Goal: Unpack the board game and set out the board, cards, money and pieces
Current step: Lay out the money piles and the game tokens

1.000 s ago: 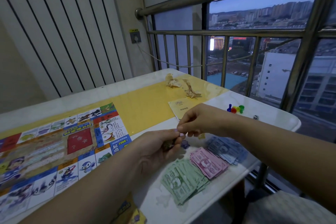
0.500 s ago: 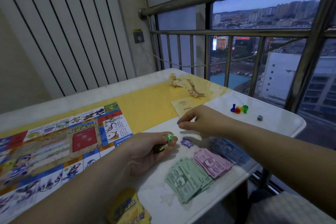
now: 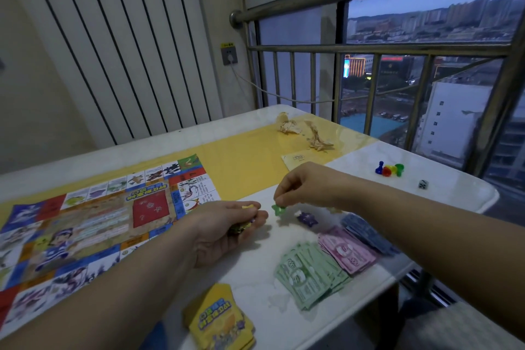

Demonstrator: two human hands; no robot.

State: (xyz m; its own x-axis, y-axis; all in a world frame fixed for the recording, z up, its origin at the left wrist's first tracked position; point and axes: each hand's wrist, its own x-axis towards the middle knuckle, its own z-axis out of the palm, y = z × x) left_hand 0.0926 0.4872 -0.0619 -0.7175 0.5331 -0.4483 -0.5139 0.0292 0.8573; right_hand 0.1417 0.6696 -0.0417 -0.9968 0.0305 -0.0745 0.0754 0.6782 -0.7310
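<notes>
The game board (image 3: 93,224) lies unfolded on the left of the table. My left hand (image 3: 227,230) is cupped palm up and holds a small bunch of star-shaped tokens. My right hand (image 3: 306,187) pinches a green star token (image 3: 277,209) just above the white tabletop, right of the left hand. A purple star token (image 3: 307,219) lies on the table beside it. Green banknotes (image 3: 308,275), pink banknotes (image 3: 348,253) and blue banknotes (image 3: 366,233) are fanned out near the front edge. A yellow card deck (image 3: 220,321) sits at the bottom.
Coloured pawns (image 3: 389,169) and a white die (image 3: 423,184) stand at the right end of the table (image 3: 454,196). A yellow leaflet (image 3: 295,159) and crumpled paper scraps (image 3: 304,131) lie further back. A metal railing (image 3: 369,48) and window run behind the table.
My right hand took the green star token from my left hand and moved it down to the right, towards the tabletop. The view tilted down, showing the yellow card deck.
</notes>
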